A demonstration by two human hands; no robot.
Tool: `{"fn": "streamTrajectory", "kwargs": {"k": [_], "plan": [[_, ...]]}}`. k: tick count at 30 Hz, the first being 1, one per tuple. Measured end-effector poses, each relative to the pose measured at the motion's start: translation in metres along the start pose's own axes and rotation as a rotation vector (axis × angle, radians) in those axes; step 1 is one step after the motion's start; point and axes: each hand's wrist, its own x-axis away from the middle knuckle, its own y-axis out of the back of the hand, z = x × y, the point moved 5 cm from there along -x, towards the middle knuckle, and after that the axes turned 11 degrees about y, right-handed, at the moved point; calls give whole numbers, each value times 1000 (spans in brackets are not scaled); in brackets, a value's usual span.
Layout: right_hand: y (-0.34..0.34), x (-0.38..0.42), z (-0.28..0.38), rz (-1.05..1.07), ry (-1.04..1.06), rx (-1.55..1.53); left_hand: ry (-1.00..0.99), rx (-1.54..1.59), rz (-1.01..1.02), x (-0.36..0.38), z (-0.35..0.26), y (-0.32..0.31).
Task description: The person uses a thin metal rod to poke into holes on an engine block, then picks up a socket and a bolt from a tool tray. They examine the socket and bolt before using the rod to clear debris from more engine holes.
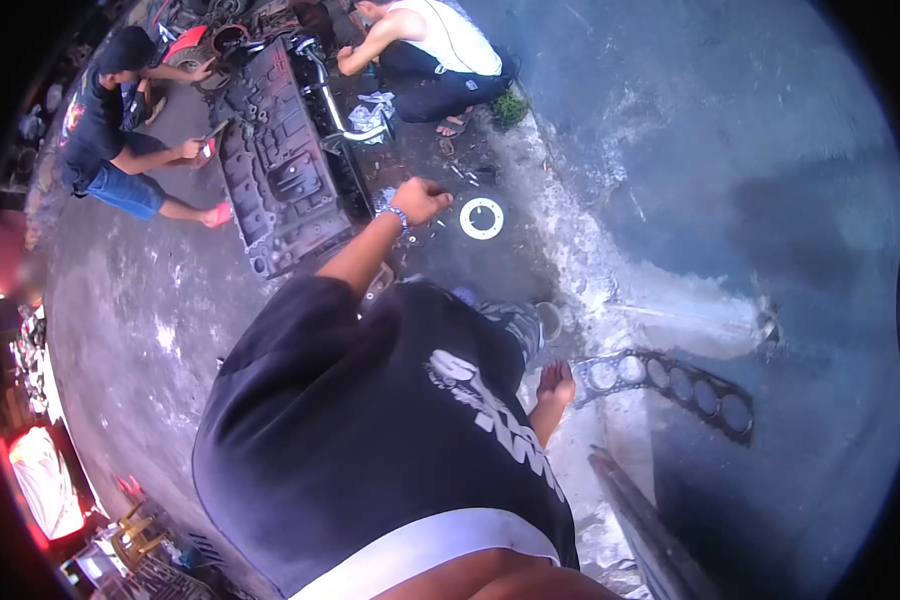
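Observation:
My left hand [420, 201], a bracelet round its wrist, is closed with fingers curled over the ground, left of a white ring [481, 218]. Whatever it may hold is too small to make out. Beside my dark shirt, my right hand [556, 383] is held low with the palm partly showing and nothing visible in it. To its right a long gasket with round holes [681, 382] lies on the pavement. A large metal engine block [288, 160] lies left of my left hand, with a bent silver pipe [330, 105] along its far right side.
At upper left a person in a dark cap [105, 130] bends towards the block, holding something. Another person in a white top [445, 38] crouches beyond it. Small parts lie near the ring. A long bar [650, 520] stands at lower right, near a concrete kerb [550, 210].

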Motion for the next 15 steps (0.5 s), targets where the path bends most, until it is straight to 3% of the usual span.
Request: {"fn": "streamTrajectory", "kwargs": {"k": [4,7,11,12,13,14,15], "plan": [[-157,-6,51,383,-123,-29,96,79,16,5,-42,3],[-251,-9,78,621,-269,-33,178,-12,-90,6,0,-26],[-334,-9,135,937,-285,152,703,-22,-94,42,64,-65],[-355,0,157,925,-222,267,750,-119,-46,49,105,-92],[-383,-16,163,1028,-88,324,630,-318,110,52,157,-129],[-391,-36,177,1108,29,414,323,-634,311,62,196,-166],[-382,-50,195,1175,133,530,197,-723,414,88,212,-191]]}}
